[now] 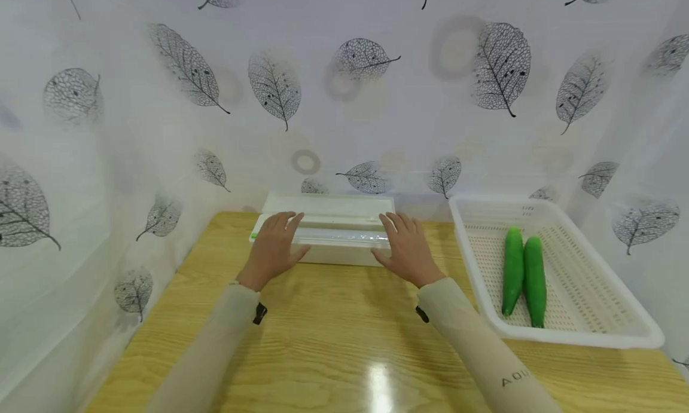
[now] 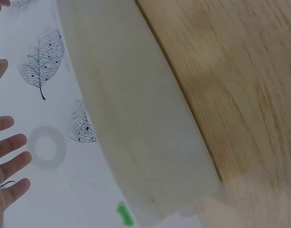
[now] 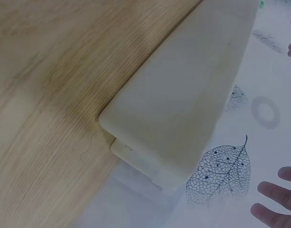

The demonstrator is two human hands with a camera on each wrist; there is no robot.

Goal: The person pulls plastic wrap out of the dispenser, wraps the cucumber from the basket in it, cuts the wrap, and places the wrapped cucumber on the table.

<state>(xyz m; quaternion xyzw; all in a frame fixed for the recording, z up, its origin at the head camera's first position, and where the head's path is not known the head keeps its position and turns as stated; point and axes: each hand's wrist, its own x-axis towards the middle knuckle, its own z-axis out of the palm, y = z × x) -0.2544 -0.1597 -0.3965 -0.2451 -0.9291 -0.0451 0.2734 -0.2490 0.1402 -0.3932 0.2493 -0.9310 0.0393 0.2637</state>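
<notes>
Head view: white box [image 1: 339,255], lid up, on tabletop [image 1: 323,335] between left hand [image 1: 276,245] and right hand [image 1: 407,248], at its ends. Left wrist view: left hand spread, apart from white box. Right wrist view: right hand likewise.

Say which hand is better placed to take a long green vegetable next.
Probably the right hand: the white rectangular plastic basket with both long green vegetables stands on that side; the left hand is farther away. Both hands look empty.
</notes>
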